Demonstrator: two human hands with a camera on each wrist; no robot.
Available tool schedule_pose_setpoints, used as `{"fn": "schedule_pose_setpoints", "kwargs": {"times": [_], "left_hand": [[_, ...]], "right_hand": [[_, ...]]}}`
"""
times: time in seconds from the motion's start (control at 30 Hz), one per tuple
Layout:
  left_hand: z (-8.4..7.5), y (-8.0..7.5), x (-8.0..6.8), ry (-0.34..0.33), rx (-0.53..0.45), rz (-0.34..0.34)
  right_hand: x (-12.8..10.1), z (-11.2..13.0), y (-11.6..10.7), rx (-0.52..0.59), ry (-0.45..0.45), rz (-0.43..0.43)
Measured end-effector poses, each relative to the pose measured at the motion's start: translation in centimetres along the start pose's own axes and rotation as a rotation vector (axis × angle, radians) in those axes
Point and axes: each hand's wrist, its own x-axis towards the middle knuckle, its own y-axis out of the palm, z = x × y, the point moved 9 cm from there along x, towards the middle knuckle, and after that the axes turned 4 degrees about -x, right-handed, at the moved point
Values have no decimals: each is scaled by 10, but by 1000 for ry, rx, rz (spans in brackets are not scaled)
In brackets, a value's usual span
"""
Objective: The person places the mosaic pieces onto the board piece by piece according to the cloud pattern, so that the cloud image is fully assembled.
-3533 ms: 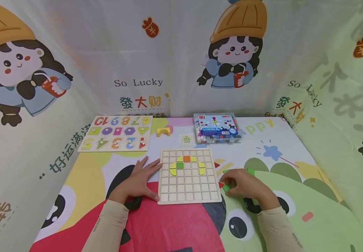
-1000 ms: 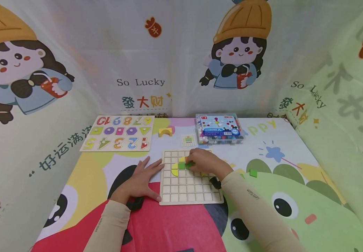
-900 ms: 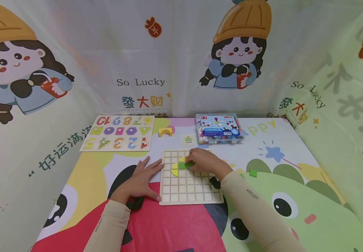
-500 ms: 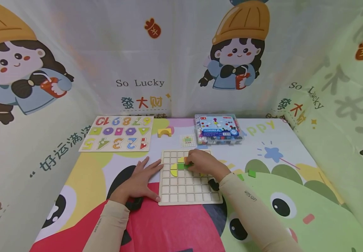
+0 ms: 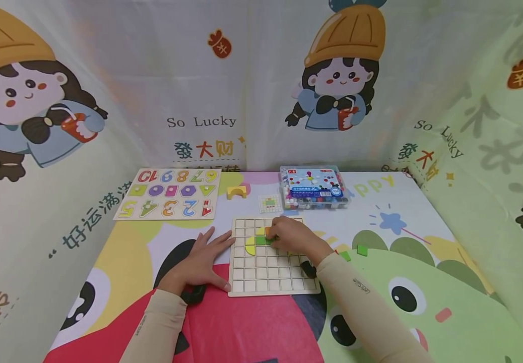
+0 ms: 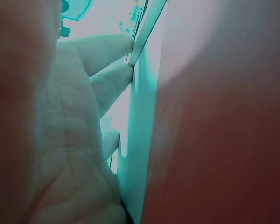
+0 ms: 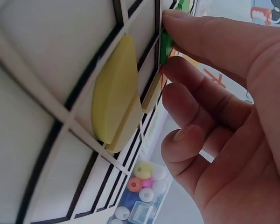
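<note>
Green square tile [image 7: 166,44] being pinched by right hand [image 5: 294,237], fingertips [image 7: 175,18] pressing it into cell of wooden grid board [image 5: 261,279], beside yellow quarter-circle piece [image 7: 114,102] and orange tile [image 5: 268,231]. Left hand [image 5: 198,262] lying flat on counter [image 5: 425,242], fingers straight, touching board's left edge, holding nothing. Two loose green tiles [image 5: 362,249] lying on counter right of board. Number puzzle [image 5: 169,194], bead box [image 5: 313,187], small pattern card [image 5: 270,203], yellow arch block [image 5: 236,192] sitting at far side

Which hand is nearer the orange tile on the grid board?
Right. The right hand has its fingertips beside the orange tile; the left hand lies flat against the grid board at its left edge.
</note>
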Motion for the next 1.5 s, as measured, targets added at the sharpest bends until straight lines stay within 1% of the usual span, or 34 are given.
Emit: {"fn": "schedule_pose_setpoints", "kwargs": {"times": [0.33, 0.47, 0.6, 0.7, 0.8, 0.93, 1.13, 1.2, 1.27, 1.43, 1.5], "left_hand": [[0, 1, 0, -5, 2, 5], [0, 1, 0, -4, -1, 3], [0, 2, 0, 6, 4, 0], [0, 2, 1, 9, 5, -1], [1, 3, 1, 3, -2, -3], [1, 3, 1, -1, 2, -3], [2, 1, 1, -8, 1, 2], [2, 1, 2, -10, 0, 2], [3, 2, 2, -13, -1, 0], [5, 2, 2, -18, -8, 3], [4, 2, 2, -16, -8, 3]], "right_hand": [[-8, 0, -2, 45, -20, -33], [-14, -2, -5, 81, -16, -55], [-25, -9, -8, 82, -1, -92], [-39, -19, -11, 106, 42, -118], [-57, -32, -15, 158, 101, -154], [-83, -47, -18, 186, 141, -213], [-117, -66, -21, 189, 115, -314], [-126, -72, -22, 197, 112, -332], [-132, -80, -20, 204, 133, -325], [-140, -98, -13, 212, 205, -243], [-141, -102, -10, 209, 224, -224]]}}
